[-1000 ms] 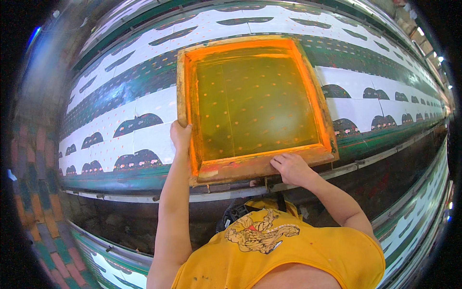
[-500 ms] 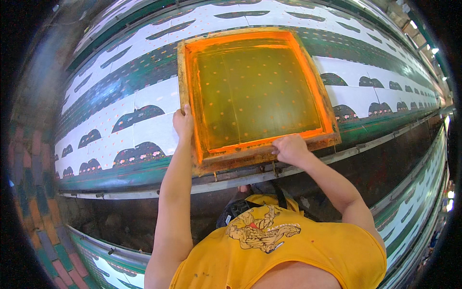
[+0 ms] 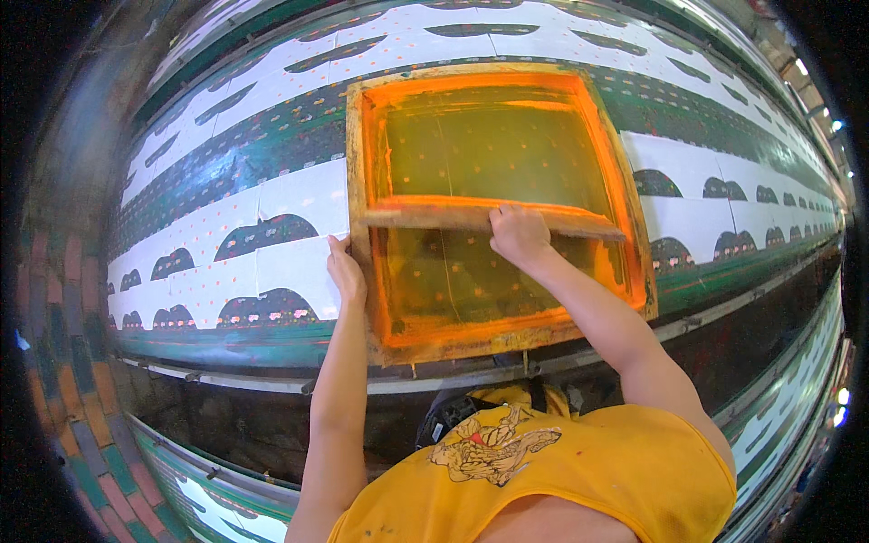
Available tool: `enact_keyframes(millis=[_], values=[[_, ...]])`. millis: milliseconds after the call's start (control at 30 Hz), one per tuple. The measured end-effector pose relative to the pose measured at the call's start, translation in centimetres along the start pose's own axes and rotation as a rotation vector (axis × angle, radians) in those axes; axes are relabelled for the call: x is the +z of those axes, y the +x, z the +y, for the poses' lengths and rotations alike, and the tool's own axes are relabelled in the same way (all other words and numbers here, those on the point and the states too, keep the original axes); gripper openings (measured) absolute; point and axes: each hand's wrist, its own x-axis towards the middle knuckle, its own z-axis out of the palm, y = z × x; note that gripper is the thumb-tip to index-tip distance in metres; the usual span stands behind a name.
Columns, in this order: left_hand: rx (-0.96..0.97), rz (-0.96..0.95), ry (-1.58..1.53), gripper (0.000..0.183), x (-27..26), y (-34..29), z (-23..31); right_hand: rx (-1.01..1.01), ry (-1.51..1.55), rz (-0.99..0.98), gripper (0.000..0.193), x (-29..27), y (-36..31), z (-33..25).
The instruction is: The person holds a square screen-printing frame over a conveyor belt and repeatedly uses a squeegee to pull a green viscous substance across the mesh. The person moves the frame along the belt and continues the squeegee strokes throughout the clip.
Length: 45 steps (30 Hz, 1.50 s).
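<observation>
A wooden screen-printing frame lies on the long table, its inner edges smeared with bright orange ink. Its translucent mesh looks olive-yellow with small orange dots. Across the middle of the mesh rests a wooden squeegee, with orange ink along its far side. My right hand is closed around the squeegee, right of its middle. At the frame's left side rail, my left hand grips the wood; its fingers are partly hidden there.
White cloth pieces printed with dark curved shapes and small orange dots run along the green table. A metal rail follows the near edge. Behind me stands another table with similar pieces. Coloured bricks pave the floor at left.
My right hand has moved away from me with the squeegee, from the frame's near edge to mid-mesh. My left hand stays at the left rail. The whole view has shifted slightly.
</observation>
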Motion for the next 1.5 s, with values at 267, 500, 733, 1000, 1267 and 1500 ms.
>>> enact_keyframes(millis=[267,500,733,1000,1267,1500], values=[[0.184,0.080,0.304,0.059,0.8,-0.9,0.9,-0.005,-0.086,-0.002,0.017,2.8,14.9,9.9],[0.221,0.106,0.405,0.056,1.1,-0.8,1.2,-0.055,-0.073,-0.052,0.025,0.0,20.2,15.4],[0.276,0.093,0.388,0.056,1.3,-0.4,0.7,-0.074,-0.033,-0.047,0.038,-1.4,25.0,18.6],[0.277,0.134,0.415,0.055,1.3,-1.4,1.6,0.076,-0.014,-0.249,0.058,-2.3,18.7,13.4],[0.279,0.071,0.460,0.058,0.9,-0.6,1.0,0.118,0.051,-0.246,0.046,-2.7,0.1,5.8],[0.346,0.040,0.544,0.048,1.4,-1.0,1.3,0.054,0.132,-0.101,0.021,-3.5,-15.5,-1.1]])
